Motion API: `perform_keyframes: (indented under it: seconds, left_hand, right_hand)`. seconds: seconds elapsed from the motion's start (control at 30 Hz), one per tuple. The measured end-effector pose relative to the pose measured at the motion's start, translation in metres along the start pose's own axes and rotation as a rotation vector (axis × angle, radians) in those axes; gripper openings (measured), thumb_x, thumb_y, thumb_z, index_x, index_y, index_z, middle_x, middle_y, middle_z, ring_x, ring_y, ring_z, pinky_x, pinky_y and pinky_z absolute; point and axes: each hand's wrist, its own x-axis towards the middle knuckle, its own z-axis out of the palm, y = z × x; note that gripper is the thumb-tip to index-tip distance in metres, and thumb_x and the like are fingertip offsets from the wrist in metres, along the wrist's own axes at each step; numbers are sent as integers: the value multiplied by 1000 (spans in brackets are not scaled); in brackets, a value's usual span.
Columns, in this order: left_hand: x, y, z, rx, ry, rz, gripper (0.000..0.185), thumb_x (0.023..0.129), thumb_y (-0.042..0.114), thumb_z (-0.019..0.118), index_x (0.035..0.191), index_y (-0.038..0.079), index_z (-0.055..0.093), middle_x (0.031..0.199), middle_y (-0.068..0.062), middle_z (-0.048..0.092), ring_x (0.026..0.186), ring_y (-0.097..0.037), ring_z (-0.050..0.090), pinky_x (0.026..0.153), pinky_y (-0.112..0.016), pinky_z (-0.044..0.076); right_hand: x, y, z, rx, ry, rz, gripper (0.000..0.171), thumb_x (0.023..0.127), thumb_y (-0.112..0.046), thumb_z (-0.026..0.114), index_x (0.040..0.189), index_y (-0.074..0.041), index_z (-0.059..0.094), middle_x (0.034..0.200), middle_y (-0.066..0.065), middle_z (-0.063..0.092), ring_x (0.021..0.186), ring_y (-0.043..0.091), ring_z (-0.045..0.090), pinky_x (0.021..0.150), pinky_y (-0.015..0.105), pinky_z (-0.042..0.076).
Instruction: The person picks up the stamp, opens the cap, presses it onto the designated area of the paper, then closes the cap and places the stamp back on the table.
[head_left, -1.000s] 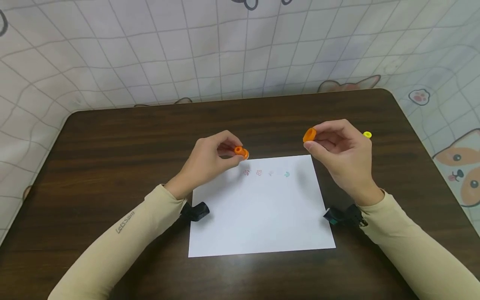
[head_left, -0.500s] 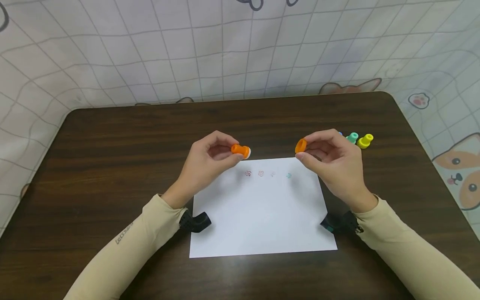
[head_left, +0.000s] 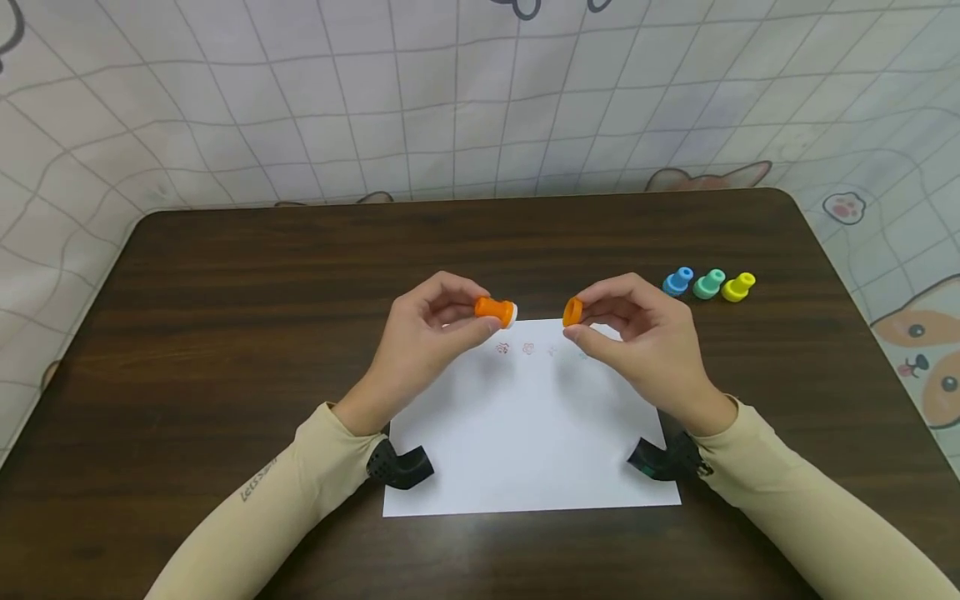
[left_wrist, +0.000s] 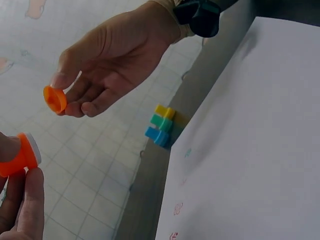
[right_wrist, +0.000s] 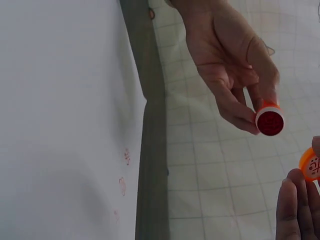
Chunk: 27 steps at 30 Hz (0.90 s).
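My left hand (head_left: 431, 329) pinches a small orange stamp (head_left: 495, 311) (left_wrist: 19, 154) on its side, its white rim and red face (right_wrist: 270, 121) pointing right. My right hand (head_left: 630, 333) pinches the stamp's orange cap (head_left: 573, 312) (left_wrist: 54, 98) (right_wrist: 311, 164) a short gap to the right of the stamp, its open side toward it. Both are held just above the far edge of a white paper sheet (head_left: 525, 425), which bears a row of small faint stamped marks (head_left: 528, 348).
Blue (head_left: 677, 282), green (head_left: 708, 284) and yellow (head_left: 738, 287) stamps stand in a row on the dark wooden table (head_left: 225, 333), right of the paper. A tiled patterned cloth (head_left: 300, 100) hangs behind the table and at its sides.
My right hand has moved left and down with the cap, closing most of the gap to the stamp and uncovering the three stamps behind it. My left hand shifted slightly right.
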Motion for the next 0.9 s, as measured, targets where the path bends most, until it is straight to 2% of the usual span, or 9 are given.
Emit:
perform_keyframes:
  seconds: [0.37,0.6,0.9]
  left_hand:
    - [-8,5,12,-100,-7,50,29,89,1,77,114,3,64,115,-13,68,105,-22,74,94,-32,64]
    - [-11,6,15,-135,-19,52,28,90,1,75,116,2,63,116,-14,66,107,-23,72,94,-33,64]
    - [-12,10,19,-157,-38,41,29,90,0,75,116,2,62,116,-13,66,107,-22,73,93,-33,64]
  right_hand:
    - [0,-7,10,-3,-62,-35,42,73,20,81,110,6,67,106,-11,71,91,8,72,88,19,62]
    - [0,-10,15,41,-86,-48,40,75,19,80,110,6,67,105,-8,71,90,9,72,88,20,63]
    - [-1,-10,16,44,-102,-47,40,75,18,81,110,5,67,105,-6,72,89,10,71,87,20,63]
